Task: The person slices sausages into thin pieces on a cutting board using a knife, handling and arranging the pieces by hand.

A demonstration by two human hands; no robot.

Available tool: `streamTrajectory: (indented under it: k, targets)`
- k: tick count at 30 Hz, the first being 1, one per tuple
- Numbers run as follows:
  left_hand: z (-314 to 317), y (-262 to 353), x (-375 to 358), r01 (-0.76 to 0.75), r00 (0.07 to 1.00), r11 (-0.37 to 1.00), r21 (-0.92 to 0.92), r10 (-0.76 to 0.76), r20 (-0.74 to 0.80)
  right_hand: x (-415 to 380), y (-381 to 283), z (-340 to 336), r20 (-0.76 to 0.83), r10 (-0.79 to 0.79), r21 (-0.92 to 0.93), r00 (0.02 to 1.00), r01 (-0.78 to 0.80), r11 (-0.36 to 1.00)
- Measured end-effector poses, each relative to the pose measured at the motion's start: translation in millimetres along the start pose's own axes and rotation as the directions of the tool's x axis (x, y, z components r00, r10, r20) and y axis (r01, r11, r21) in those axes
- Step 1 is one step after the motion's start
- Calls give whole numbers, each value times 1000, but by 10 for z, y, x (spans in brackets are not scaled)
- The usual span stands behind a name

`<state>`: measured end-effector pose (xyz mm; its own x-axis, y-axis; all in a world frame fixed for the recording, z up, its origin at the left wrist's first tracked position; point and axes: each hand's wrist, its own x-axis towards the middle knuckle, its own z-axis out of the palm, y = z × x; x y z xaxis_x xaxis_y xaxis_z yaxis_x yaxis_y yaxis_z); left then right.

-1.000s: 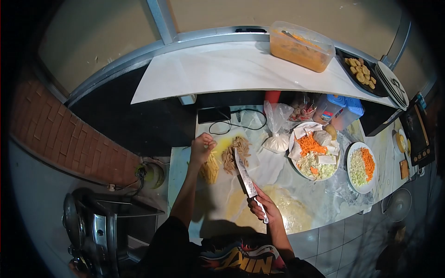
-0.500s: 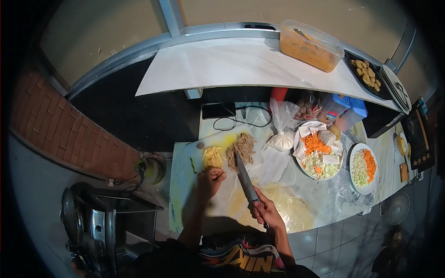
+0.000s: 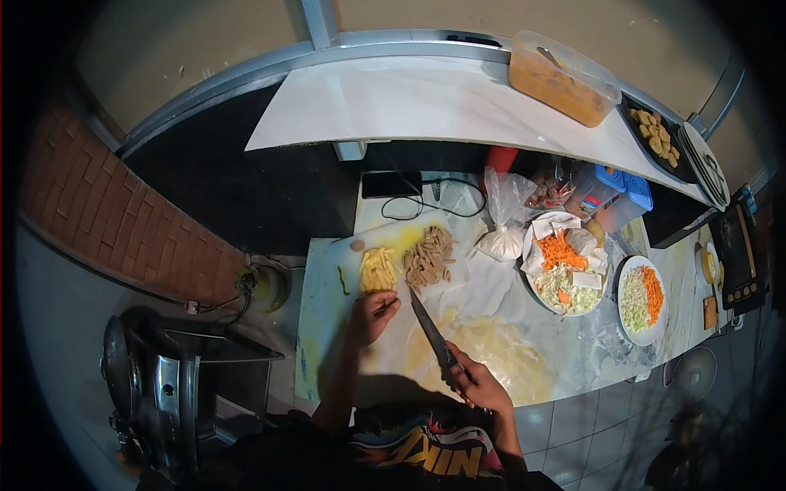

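Observation:
My right hand [image 3: 483, 385] is wrapped around the handle of a long kitchen knife [image 3: 431, 329]. Its dark blade slants up and left, and the tip is just below a heap of brown strips [image 3: 429, 258]. At the lower edge of a pile of pale yellow strips [image 3: 378, 270] is my left hand [image 3: 374, 317], fingers slightly bent and thumb apart, with nothing visible in it. Both piles lie on a pale cutting board [image 3: 334, 249]. A thin green piece [image 3: 343, 280] and a small brown round piece [image 3: 357, 245] lie on the board too.
To the right stand a plate with shredded carrot [image 3: 562, 251], cabbage and white blocks, and a second plate [image 3: 642, 334] of vegetables. A bag of white powder [image 3: 498, 244] sits behind. Above, a shelf [image 3: 368, 102] carries a plastic tub [image 3: 565, 82]. A phone [image 3: 391, 184] lies at the back.
The knife has come down and toward me, its tip leaving the brown strips. My left hand's fingers have loosened from a tighter curl. The view has shifted slightly.

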<state>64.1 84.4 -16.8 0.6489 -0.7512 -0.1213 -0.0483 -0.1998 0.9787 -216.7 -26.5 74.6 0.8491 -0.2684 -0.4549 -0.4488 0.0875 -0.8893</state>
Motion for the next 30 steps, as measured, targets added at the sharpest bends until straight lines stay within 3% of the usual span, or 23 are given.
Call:
streamTrajectory:
  k: [4, 7, 12, 16, 19, 23, 28, 30]
  targets:
    - [34, 194, -60, -14, 999, 997, 76, 10, 50, 46, -46, -7, -24, 34, 22, 999, -33, 999]
    - [141, 67, 12, -113, 994, 990, 85, 113, 9, 77, -88, -32, -36, 40, -35, 999, -41, 999]
    - [246, 106, 84, -207, 969, 937, 283, 235, -70, 46, -80, -47, -95, -23, -150, 995, 8, 989]
    - [263, 317, 39, -271, 925, 786, 556, 373, -76, -36, -81, -35, -156, -90, -293, 984, 41, 955]
    - [269, 241, 57, -291, 884, 710, 641, 456, -103, -83, 16, -11, -191, -150, -314, 970, 84, 946]
    - [259, 197, 60, -312, 866, 701, 641, 487, -111, -88, 162, 17, -207, -213, -349, 955, 131, 928]
    - [272, 172, -8, -332, 844, 688, 645, 522, -122, -99, 38, 46, -202, -176, -397, 963, 83, 914]
    - [277, 178, -26, -317, 850, 687, 654, 512, -125, -102, -24, 58, -228, -135, -333, 964, 53, 942]
